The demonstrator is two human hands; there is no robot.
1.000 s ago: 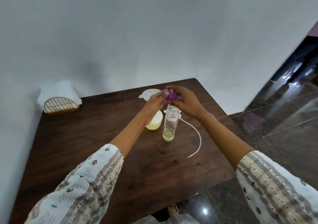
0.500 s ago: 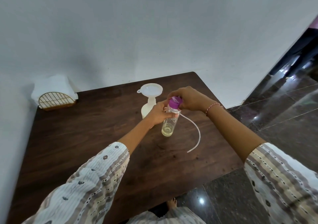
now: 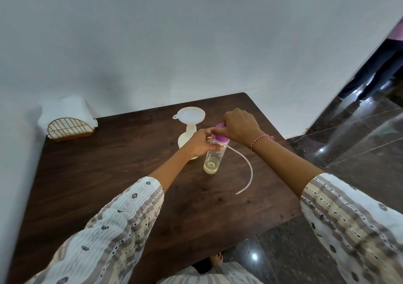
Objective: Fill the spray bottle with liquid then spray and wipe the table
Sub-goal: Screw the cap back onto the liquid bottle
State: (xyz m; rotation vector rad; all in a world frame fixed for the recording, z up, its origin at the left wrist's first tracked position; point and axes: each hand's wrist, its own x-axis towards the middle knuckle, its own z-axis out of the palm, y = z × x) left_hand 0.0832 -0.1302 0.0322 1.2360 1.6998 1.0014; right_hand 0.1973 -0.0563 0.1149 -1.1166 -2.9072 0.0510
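A clear bottle [image 3: 212, 162] with a little pale yellow liquid at its bottom stands on the dark wooden table [image 3: 109, 174]. My left hand [image 3: 199, 142] grips its upper part. My right hand [image 3: 238, 125] comes from above and grips the purple cap [image 3: 220, 137] seated on the bottle's mouth. Behind the left hand stands a pale yellow spray bottle body [image 3: 185, 139] with a white funnel [image 3: 190, 114] in its neck. A thin white dip tube [image 3: 247, 174] curves across the table to the right of the clear bottle.
A gold wire napkin holder [image 3: 69, 129] with white tissues sits at the table's far left corner against the wall. The table's right and near edges drop to a glossy dark floor [image 3: 349, 153]. My bare foot [image 3: 217, 259] shows below the near edge.
The purple cap came down from above the bottle onto its mouth. My left hand moved from the cap to the bottle's upper part. My right hand keeps hold of the cap.
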